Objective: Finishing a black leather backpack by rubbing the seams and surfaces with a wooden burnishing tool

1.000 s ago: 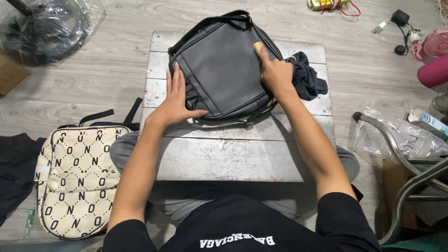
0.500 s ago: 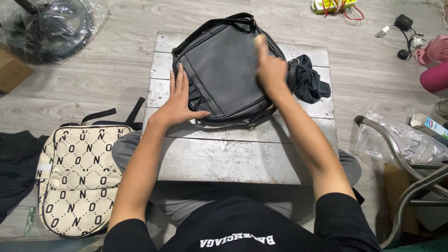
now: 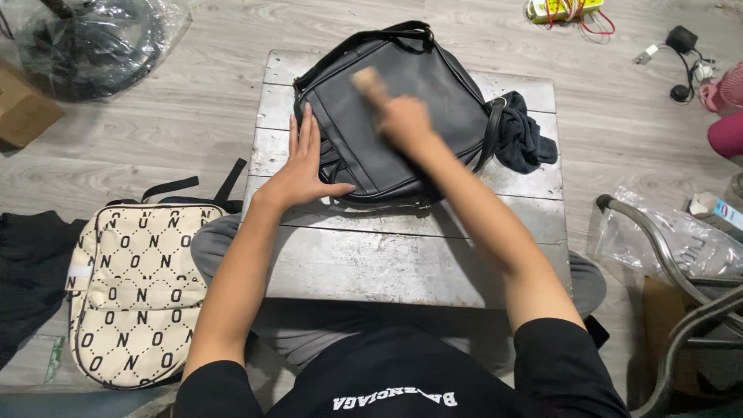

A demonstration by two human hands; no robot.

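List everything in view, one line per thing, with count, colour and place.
black bag: one, black, flat on the table's far half
table: one, worn grey, centre
dark cloth: one, dark blue-black, table's right edge beside the bag
patterned backpack: one, cream with black letters, floor at left
plastic-wrapped black item: one, floor, top left
cardboard box: one, brown, far left
clear plastic bag: one, floor at right
metal chair frame: one, grey, right
left hand: flat on the bag's left edge
right hand: blurred, on the bag with a small tan object
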